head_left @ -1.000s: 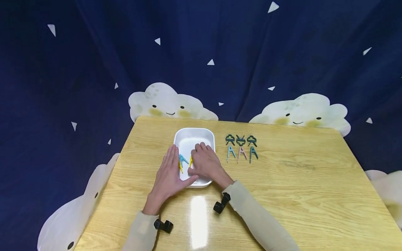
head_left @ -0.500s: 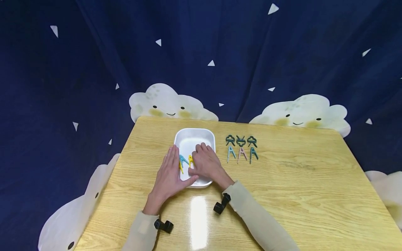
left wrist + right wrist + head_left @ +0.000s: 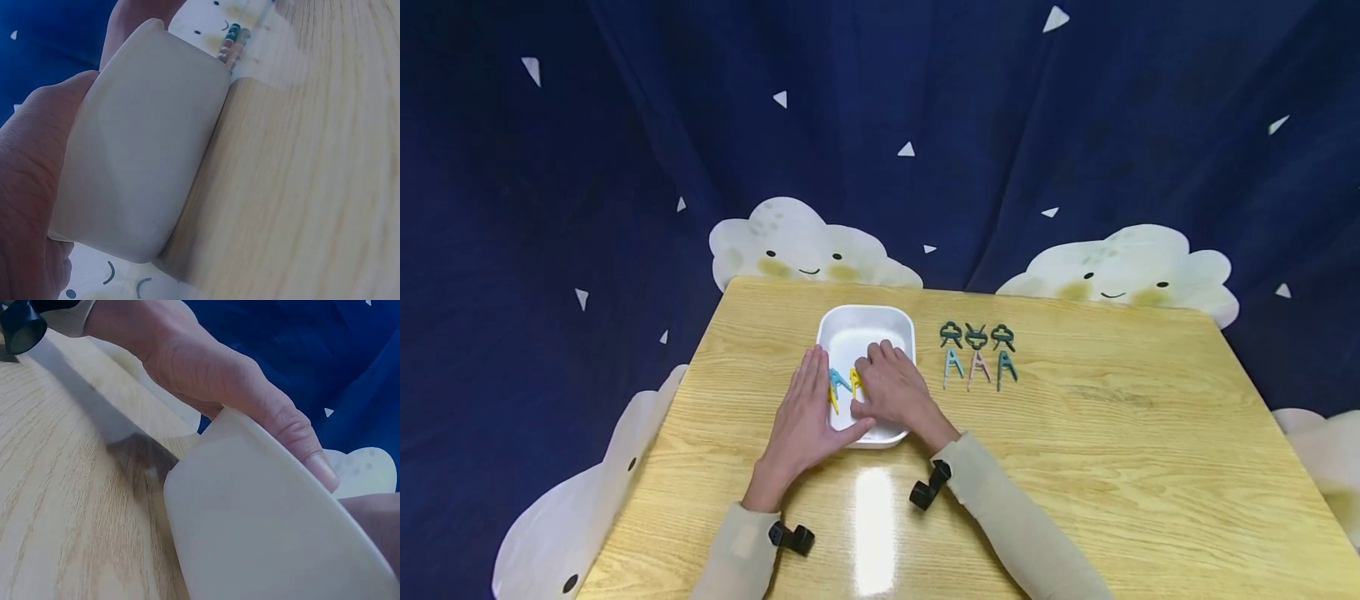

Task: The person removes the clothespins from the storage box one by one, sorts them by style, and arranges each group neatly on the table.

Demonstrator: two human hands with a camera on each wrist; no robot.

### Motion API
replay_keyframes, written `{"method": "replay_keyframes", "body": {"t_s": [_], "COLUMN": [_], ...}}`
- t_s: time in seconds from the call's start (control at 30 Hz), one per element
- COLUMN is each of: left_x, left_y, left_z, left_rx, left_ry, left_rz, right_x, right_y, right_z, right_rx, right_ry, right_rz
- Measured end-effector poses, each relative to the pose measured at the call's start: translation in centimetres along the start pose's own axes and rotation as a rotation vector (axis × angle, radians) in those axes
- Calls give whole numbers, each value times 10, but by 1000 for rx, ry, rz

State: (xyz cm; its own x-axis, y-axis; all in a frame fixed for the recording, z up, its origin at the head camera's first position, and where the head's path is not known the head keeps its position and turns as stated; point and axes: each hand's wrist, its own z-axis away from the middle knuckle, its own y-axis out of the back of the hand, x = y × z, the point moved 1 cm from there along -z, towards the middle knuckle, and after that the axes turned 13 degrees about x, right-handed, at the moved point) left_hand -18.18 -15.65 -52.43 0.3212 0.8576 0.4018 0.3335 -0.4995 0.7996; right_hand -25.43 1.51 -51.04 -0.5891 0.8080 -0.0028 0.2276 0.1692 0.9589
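A white plastic tub [image 3: 867, 315] stands on the wooden table. My left hand [image 3: 801, 421] lies along its left rim, fingers straight and thumb stretched across the near side. Over the tub's right half, my right hand [image 3: 891, 387] has curled fingers and pinches a yellow clothespin [image 3: 855, 379], which they partly cover. Left of it in the tub lie a light blue clothespin [image 3: 838, 381] and another yellow clothespin [image 3: 833, 401], partly hidden by the left hand. The right thumb [image 3: 322, 469] shows over the tub's rim in the right wrist view; the tub wall hides the fingertips there.
Right of the tub are two rows. Dark green clips [image 3: 976, 336] form the back row; the front row has a light blue clothespin [image 3: 952, 367], a pink clothespin [image 3: 977, 368] and a teal clothespin [image 3: 1005, 369]. A dark blue curtain [image 3: 880, 100] hangs behind the table.
The yellow clothespin by the right fingers has come slightly more into sight and its legs now show apart. Both hands have stayed nearly where they were.
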Motion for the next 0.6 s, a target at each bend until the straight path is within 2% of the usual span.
{"method": "replay_keyframes", "body": {"t_s": [0.27, 0.43, 0.6], "left_x": [-1, -1, -1], "left_y": [0, 1, 1], "left_z": [1, 0, -1], "left_rx": [-8, -10, 12], "left_ry": [5, 7, -7], "left_rz": [2, 3, 5], "right_x": [0, 0, 2], "right_y": [-1, 0, 4], "right_z": [0, 0, 0], "right_rx": [-8, 26, 70], "right_ry": [6, -6, -55], "right_rz": [-10, -52, -127]}}
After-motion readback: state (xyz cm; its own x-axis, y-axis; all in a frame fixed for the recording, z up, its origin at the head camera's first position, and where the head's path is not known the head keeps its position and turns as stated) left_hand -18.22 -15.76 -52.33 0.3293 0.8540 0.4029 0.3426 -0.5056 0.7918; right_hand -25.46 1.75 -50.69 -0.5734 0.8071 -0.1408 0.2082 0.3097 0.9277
